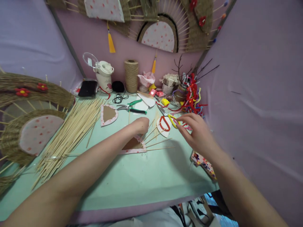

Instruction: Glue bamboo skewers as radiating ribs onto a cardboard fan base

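My left hand (141, 125) rests knuckles-up on the mint table (132, 176), fingers curled under, pressing on a brown cardboard half-disc with pink spotted trim (132, 145). Several thin bamboo sticks (158, 143) fan out from under it to the right. My right hand (197, 134) hovers just right of the red and yellow handled scissors (167, 121), fingers bent with the tips at the yellow handle; whether they grip it does not show.
A big pile of bamboo sticks (71, 135) lies at the left beside woven straw fans (33, 126). Green pliers (132, 108), a twine spool (131, 75), a white jug (104, 75) and pipe cleaners (193, 94) crowd the back. A patterned item (203, 164) lies at the right edge.
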Demonstrator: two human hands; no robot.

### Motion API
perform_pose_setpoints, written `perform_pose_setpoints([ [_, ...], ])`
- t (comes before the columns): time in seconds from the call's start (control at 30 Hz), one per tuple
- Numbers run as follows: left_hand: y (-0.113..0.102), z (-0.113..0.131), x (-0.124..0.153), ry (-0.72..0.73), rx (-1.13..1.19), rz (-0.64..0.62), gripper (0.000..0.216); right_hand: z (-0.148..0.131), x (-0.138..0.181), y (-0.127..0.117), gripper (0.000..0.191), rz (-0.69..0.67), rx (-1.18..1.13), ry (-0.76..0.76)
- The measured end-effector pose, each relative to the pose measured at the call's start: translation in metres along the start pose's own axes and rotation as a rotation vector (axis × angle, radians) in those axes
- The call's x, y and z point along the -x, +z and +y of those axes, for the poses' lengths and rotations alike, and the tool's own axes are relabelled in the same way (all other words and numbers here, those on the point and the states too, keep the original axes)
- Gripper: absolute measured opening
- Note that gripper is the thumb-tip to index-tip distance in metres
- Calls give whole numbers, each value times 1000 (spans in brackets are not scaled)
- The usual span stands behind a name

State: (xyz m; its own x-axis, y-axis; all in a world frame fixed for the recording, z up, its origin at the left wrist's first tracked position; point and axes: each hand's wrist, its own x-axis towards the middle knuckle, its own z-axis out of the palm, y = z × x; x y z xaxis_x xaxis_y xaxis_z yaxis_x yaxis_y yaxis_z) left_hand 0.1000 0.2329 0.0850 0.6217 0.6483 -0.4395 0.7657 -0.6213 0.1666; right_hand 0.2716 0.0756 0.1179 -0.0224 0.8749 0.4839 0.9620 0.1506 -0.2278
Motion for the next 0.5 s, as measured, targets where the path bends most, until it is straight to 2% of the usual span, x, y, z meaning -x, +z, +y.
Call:
perform_pose_setpoints([
  [0.13, 1, -1, -2, 8, -9, 3, 28, 22, -50, 22, 19, -176, 42, 27],
  [0.23, 1, 0, -1, 15, -19, 8, 26, 31, -86, 47, 23, -397, 169, 92],
  [0.4, 2, 0, -1, 21, -30, -1, 23, 36, -129, 94, 20, -547, 248, 223],
  [0.5, 3, -1, -3, 17, -29, 2, 25, 38, -143, 117, 28, -613, 291, 335],
])
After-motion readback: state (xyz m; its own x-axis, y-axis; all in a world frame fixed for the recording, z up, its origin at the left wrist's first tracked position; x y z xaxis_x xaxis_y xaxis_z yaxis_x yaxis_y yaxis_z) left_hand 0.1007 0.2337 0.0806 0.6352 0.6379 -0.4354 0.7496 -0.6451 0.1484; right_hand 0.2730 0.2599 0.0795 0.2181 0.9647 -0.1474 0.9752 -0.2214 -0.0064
